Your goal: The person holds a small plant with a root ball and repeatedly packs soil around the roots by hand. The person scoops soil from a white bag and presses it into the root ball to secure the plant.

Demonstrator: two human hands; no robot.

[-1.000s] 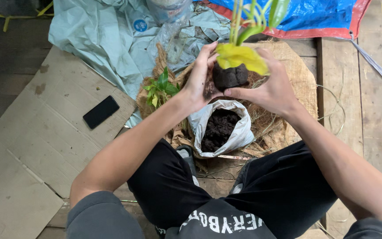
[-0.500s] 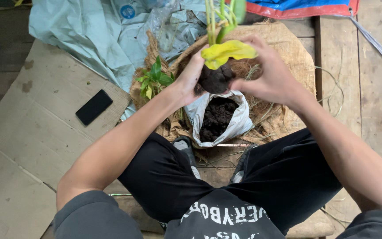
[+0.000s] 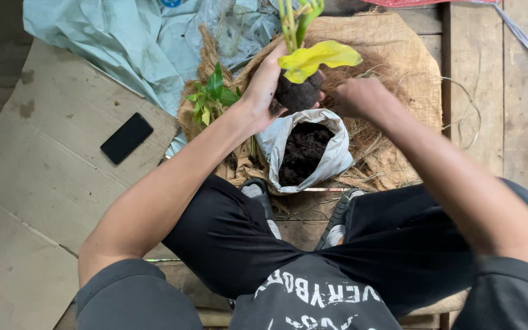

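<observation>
Where frame top cuts off plant stems (image 3: 288, 24), upper growth not visible; yellow leaf (image 3: 319, 58) covers top of root ball (image 3: 297, 95). Left hand (image 3: 264, 85) raised, fingers curled round root ball, holding it directly above soil bag (image 3: 304, 153). Right hand (image 3: 359, 98) just right of root ball, seen from back; fingers hidden, grip cannot be told, possibly touching soil. Soil bag stands open on burlap mat (image 3: 398, 55). Black phone (image 3: 126, 138) well left of bag, on cardboard (image 3: 38, 183).
</observation>
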